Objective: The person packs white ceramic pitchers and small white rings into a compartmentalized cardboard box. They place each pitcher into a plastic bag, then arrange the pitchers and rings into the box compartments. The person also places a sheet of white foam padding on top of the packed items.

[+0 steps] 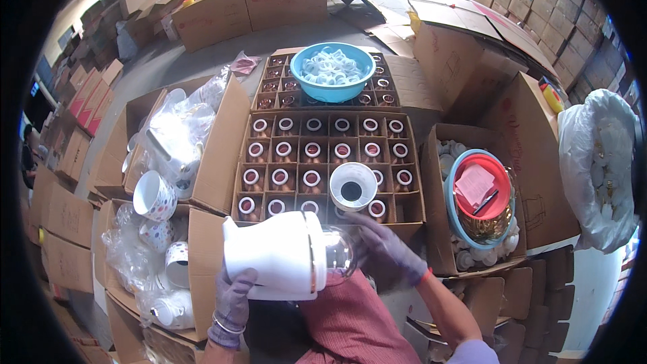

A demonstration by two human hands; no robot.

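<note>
My gloved left hand (233, 290) grips the rear end of a white plastic jug body (273, 258), which lies on its side above my lap. From the body's right end sticks out a shiny glass liner (339, 253). My gloved right hand (386, 247) is at the liner's rounded end, its fingers partly blurred; whether they close on it I cannot tell. Just beyond, a white plastic cup-shaped part (353, 187) with a dark round centre stands on a divided carton (328, 164), whose cells hold glass liners with white rings round their mouths.
A blue basin (332, 92) of white rings rests on a farther divided carton (265, 88). At left, open cartons (208, 263) hold dotted white jug parts (155, 196) and plastic bags. At right, a carton (434, 242) holds white parts, a blue basin (451, 217) and a red bowl (507, 182).
</note>
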